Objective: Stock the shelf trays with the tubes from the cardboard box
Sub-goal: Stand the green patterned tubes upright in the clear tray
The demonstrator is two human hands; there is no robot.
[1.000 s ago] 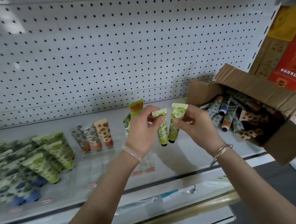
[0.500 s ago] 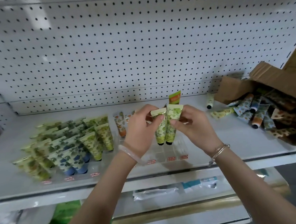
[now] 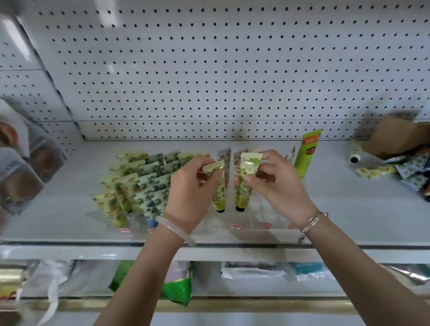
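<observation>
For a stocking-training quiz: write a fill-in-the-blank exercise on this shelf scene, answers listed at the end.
1. Each hand, the left hand and the right hand, holds one green-patterned ____.
2. The caps of both held tubes point ____.
3. The cardboard box lies at the ____ end of the shelf.
4. The wall behind the shelf is white ____.

Answers: tube; down; right; pegboard

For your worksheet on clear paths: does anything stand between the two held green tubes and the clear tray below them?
Nothing visible does. The left hand and right hand hold both green tubes cap-down over the clear tray.
</observation>
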